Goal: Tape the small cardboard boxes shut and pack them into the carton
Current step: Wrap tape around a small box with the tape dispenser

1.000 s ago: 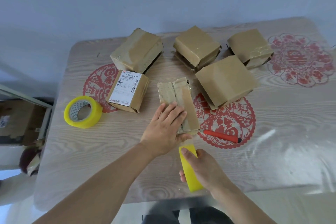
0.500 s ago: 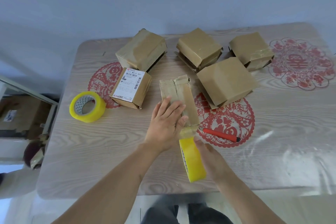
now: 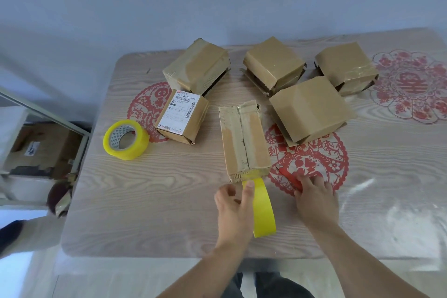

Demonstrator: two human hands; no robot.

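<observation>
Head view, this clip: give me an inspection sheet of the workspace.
Surface: wood-grain table with red paper-cut decals.
Job's things: six small cardboard boxes; narrow box nearest, tape strip on its near end; tape roll attached.
Clutter: spare tape roll; red cutter.
Grips: left hand holds the roll; right hand reaching onto the cutter.
Cables: nothing seen.
Surroundings: pale wall; cardboard carton on the floor, left.

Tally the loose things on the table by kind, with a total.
Cardboard boxes: 6, for example the labelled one and the long one
Yellow tape rolls: 2, one lying, one held by the left hand
Red cutter: 1
Total: 9
</observation>
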